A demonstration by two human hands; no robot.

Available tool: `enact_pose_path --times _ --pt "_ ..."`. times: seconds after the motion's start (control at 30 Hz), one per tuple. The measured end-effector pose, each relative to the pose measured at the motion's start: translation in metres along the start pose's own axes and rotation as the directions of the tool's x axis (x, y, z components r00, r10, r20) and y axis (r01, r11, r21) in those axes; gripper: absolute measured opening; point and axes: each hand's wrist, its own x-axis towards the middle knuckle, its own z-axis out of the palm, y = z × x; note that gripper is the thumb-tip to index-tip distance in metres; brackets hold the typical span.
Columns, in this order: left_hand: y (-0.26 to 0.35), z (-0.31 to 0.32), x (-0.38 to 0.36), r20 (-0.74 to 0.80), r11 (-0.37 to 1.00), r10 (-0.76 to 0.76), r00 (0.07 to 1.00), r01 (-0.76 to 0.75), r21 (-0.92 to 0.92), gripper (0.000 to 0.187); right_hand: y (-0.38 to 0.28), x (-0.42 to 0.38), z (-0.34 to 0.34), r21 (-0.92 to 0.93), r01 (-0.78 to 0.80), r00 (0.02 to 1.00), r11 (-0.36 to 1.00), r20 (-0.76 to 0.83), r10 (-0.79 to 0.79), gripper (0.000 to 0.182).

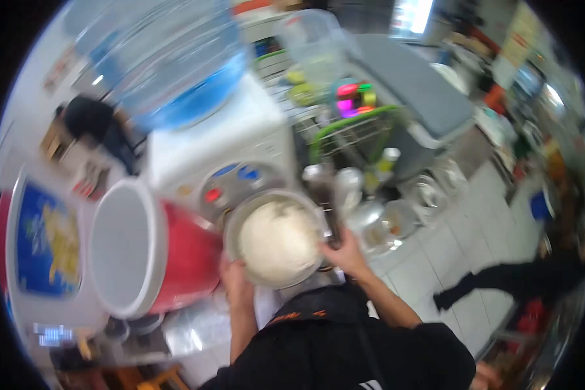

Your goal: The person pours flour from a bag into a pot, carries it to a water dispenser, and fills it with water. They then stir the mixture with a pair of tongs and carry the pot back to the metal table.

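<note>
In the head view, I hold a round, light-coloured bowl (318, 218) in front of my chest, up against the front of a white water dispenser (214, 140). White, grainy-looking contents (276, 240), perhaps rice, fill much of it; motion blur hides what exactly they are. My left hand (237, 281) grips the bowl's lower left side. On the right side, my right hand (346, 253) is closed around the rim. The dispenser's red button (213, 194) and blue buttons (247, 172) lie just beyond the bowl.
Left stands a red bucket (188, 260) with a wide white rim. A large blue water bottle (169, 58) tops the dispenser. Jars and containers (396, 218) crowd the right, beside a green-edged rack (354, 133) and a grey-lidded bin (409, 84). A person's dark-clothed leg (520, 279) extends over the tiled floor.
</note>
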Motion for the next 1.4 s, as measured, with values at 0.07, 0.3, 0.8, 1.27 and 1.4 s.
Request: enact_pose_path --times 0.07,0.3,0.8,1.27,1.4 --pt "-0.048 -0.049 0.06 0.097 1.0 -0.01 0.995 0.013 -0.027 0.051 0.057 0.018 0.005 -0.282 -0.073 0.995 0.957 0.046 0.089 0.074" --pt "-0.014 -0.003 0.064 0.116 0.991 0.029 0.993 -0.044 0.128 0.066 0.011 0.032 -0.003 -0.392 0.087 0.996 0.916 0.012 -0.09 0.049" --pt "-0.004 0.016 0.03 0.116 0.063 0.917 0.381 -0.427 0.902 0.031 0.021 0.03 0.018 -0.255 -0.006 1.0 0.967 0.001 0.006 0.04" --pt "0.063 0.12 0.021 0.234 0.54 0.55 0.802 -0.555 0.633 0.035 -0.004 0.031 0.006 -0.128 -0.367 0.899 0.922 0.205 0.386 0.048" --pt "0.048 0.131 0.055 0.24 0.423 0.693 0.679 -0.653 0.628 0.036 0.035 0.029 0.014 -0.176 0.0 1.0 0.984 0.013 0.002 0.049"
